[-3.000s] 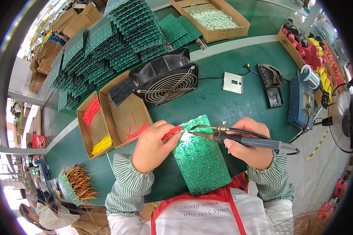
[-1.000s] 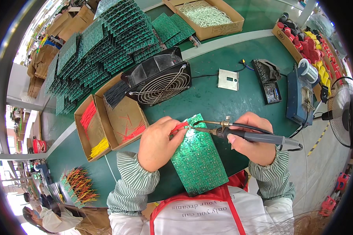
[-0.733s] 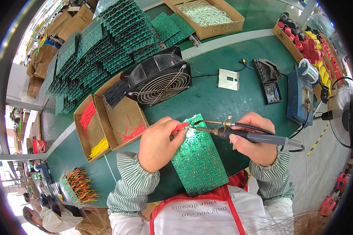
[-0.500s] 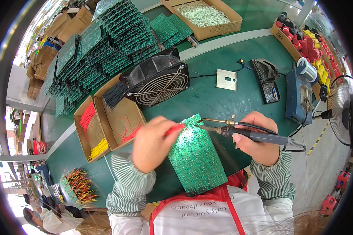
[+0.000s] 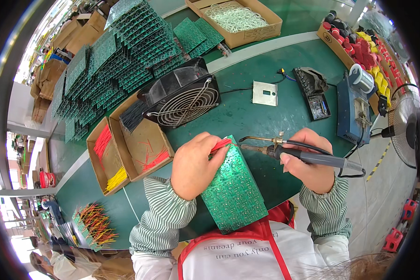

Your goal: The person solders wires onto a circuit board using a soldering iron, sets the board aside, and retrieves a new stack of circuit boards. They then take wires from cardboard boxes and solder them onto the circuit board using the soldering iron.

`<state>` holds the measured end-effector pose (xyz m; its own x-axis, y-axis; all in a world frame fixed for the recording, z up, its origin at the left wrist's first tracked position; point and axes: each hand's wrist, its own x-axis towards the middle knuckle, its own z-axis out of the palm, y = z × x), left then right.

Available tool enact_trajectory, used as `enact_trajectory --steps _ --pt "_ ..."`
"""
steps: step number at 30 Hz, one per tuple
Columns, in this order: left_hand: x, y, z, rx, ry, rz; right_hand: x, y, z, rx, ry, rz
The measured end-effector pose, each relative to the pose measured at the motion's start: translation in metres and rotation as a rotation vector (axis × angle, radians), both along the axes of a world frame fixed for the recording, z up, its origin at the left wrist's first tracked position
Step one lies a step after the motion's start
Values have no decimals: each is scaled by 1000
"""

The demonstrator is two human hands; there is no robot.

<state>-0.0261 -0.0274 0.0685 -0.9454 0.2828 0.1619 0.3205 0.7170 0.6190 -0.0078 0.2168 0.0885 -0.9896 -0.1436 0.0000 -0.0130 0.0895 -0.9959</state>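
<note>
A green circuit board panel (image 5: 238, 191) lies tilted in front of me, its near end by my apron. My left hand (image 5: 191, 165) is closed around red wires (image 5: 220, 145), whose ends reach the panel's far edge. In my right hand (image 5: 310, 163) is a soldering iron (image 5: 329, 160), its tip pointing left at that same far edge. A thin metal solder feed tube (image 5: 261, 139) runs along the top of the iron and curves down near the tip. Whether tip, solder and wire touch is too small to tell.
Left of the panel are cardboard trays (image 5: 169, 161) of red, yellow and black wires and a black fan (image 5: 184, 100). Stacked green boards (image 5: 126, 56) rise behind. A wired board (image 5: 95, 224) lies at left. A blue soldering station (image 5: 352, 112) with a solder spool (image 5: 361, 79) stands at right.
My left hand has moved right and slightly up with the red wires, nearer the panel's far corner. The soldering iron's tip has shifted slightly right. The view has also shifted a little.
</note>
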Motion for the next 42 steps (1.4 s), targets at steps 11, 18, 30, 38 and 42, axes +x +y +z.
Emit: enact_trajectory --steps 11,18,30,38,42 --pt "-6 0 -4 28 -53 -10 -6 -1 -6 63 2 25" --pt "-6 0 -3 19 -47 -3 -3 3 -2 27 5 -37" --pt "11 -56 33 -99 228 312 20 8 0 60 46 30" --pt "68 -51 12 110 -217 206 25 -19 5 72 186 176" --pt "69 -47 7 155 -207 218 27 -26 2 116 237 235"
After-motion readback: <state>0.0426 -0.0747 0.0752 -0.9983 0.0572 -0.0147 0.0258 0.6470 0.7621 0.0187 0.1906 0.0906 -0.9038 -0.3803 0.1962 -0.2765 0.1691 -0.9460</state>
